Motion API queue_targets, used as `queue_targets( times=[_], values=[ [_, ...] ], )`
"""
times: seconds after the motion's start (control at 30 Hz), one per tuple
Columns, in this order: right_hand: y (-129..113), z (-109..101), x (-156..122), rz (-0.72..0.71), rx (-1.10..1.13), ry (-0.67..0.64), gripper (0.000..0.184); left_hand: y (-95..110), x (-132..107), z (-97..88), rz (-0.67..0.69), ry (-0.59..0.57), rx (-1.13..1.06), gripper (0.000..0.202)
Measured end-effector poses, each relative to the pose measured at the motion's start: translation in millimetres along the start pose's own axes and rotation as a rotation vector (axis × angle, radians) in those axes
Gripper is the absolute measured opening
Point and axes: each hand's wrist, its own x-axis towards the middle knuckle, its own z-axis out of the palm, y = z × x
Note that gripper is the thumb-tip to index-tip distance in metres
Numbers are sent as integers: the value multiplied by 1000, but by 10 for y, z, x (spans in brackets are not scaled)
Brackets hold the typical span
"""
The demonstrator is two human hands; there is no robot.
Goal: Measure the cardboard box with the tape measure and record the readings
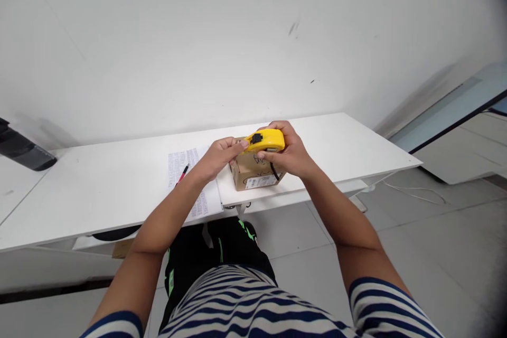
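Observation:
My right hand [291, 156] is wrapped round a yellow tape measure [268, 140] with a black button on top and a black strap hanging below. It holds the case just above a small cardboard box [253, 174] with a white label on its front. My left hand [219, 156] pinches the left end of the tape measure at its mouth, with thumb and fingers pressed together. The box stands near the front edge of a white table [99, 190]. Whether any tape blade is drawn out is hidden by my fingers.
A printed sheet of paper [202, 203] lies on the table left of the box, with a red pen [182, 172] on it. A dark object [21, 150] sits at the far left. White wall behind; a cable [412, 193] runs over the tiled floor at right.

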Motion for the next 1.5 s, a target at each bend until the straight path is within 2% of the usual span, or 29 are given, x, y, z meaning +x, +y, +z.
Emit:
queue_targets(
  times=[0.13, 0.27, 0.33, 0.43, 0.57, 0.73, 0.87, 1.07, 1.3, 1.4, 1.5],
  values=[
    [19, -305, 21, 58, -53, 49, 64, -62, 1, -249, -19, 110, -97, 44],
    [75, -808, -21, 112, -176, 113, 66, -234, 7, -626, -113, 257, -188, 38],
    [109, -1081, -47, 170, -234, 123, 67, -362, 24, -753, -192, 304, -187, 37],
    [185, -1430, -48, 306, -282, 104, 71, -539, 40, -766, -257, 333, -78, 34],
    [328, -1690, 7, 393, -256, 76, 74, -635, 18, -579, -215, 321, 88, 36],
    [405, -1705, 69, 414, -225, 30, 69, -570, 17, -465, -190, 318, 182, 38],
    [396, -1593, 95, 423, -239, -24, 65, -504, 18, -428, -192, 277, 265, 40],
    [351, -1441, 57, 387, -247, -34, 61, -457, -43, -250, -220, 241, 332, 40],
    [320, -1557, 226, 383, -325, -82, 65, -533, 54, -205, -116, 427, 285, 40],
    [310, -1579, 374, 422, -312, -92, 67, -595, 69, -180, -147, 383, 270, 41],
    [274, -1537, 483, 482, -318, -169, 63, -658, 80, -129, -207, 228, 199, 39]
  ],
)
